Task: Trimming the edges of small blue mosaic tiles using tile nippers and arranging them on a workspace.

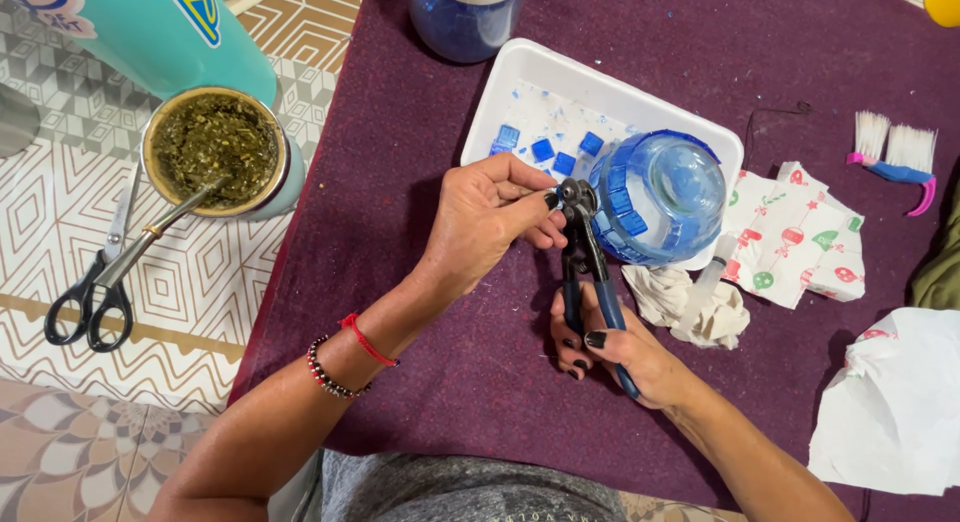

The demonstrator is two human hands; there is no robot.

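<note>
On the purple cloth (pixel 450 382), a white tray (pixel 520 77) holds blue tiles (pixel 565 164) and a tiled glass jar (pixel 660 197); right hand (pixel 615 347) clamped on blue-handled nippers (pixel 583 257), left hand (pixel 490 217) pinching at their head, piece there too small to tell.

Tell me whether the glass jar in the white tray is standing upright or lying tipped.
Tipped. The glass jar lies on its side over the white tray rim, its rounded end facing the camera, blue tiles stuck along its side.
</note>
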